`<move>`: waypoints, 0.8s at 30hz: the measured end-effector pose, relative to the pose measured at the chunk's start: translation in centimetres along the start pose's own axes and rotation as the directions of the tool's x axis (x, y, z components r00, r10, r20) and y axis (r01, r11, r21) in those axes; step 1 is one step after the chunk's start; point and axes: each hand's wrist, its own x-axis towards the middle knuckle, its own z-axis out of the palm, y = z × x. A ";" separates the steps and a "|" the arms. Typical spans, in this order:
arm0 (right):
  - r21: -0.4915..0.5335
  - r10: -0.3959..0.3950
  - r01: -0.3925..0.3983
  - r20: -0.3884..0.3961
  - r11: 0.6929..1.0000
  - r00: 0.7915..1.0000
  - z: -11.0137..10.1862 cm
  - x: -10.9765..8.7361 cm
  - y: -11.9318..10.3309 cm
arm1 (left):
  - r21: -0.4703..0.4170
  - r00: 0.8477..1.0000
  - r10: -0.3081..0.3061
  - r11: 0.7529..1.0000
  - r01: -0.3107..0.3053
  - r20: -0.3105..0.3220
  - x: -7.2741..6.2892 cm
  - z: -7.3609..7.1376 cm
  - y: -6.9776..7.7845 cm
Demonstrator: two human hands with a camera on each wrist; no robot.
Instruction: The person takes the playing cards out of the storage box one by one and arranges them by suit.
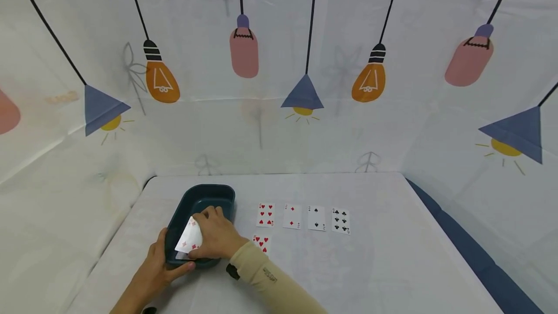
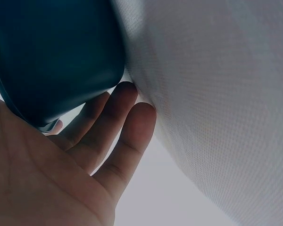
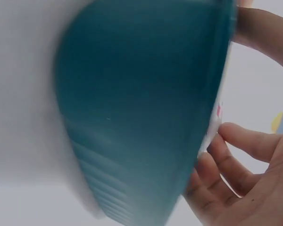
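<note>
A dark teal plastic tray [image 1: 204,196] stands at the left of the white table. My left hand [image 1: 153,268] holds its near left corner; in the left wrist view the fingers of this left hand [image 2: 92,150] curve along the outside of the tray [image 2: 61,56]. Over the tray, my right hand [image 1: 218,234] pinches a diamonds playing card [image 1: 190,235], tilted inside the rim. Another pale card edge [image 1: 181,256] shows beneath it. In the right wrist view, the right hand's fingers [image 3: 228,162] are at the rim, and the tray wall [image 3: 141,94] hides most of the card.
To the tray's right lie face-up cards in a row: a six of hearts [image 1: 265,215], a two of diamonds [image 1: 292,216], a two of spades [image 1: 316,218] and a six of clubs [image 1: 341,221]. Below the first, another hearts card [image 1: 261,242] is partly covered by the right sleeve [image 1: 270,275].
</note>
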 end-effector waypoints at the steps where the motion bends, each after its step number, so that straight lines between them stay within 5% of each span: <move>1: -0.006 -0.003 0.003 0.001 1.000 1.000 -0.1 -0.1 0.1 | -0.001 1.000 -0.004 1.000 0.004 0.004 0.0 0.0 0.0; 24: 0.031 -0.031 0.031 0.017 0.999 0.999 -3.6 -3.2 2.5 | 0.024 0.999 -0.040 0.999 0.041 -0.006 0.1 0.1 0.3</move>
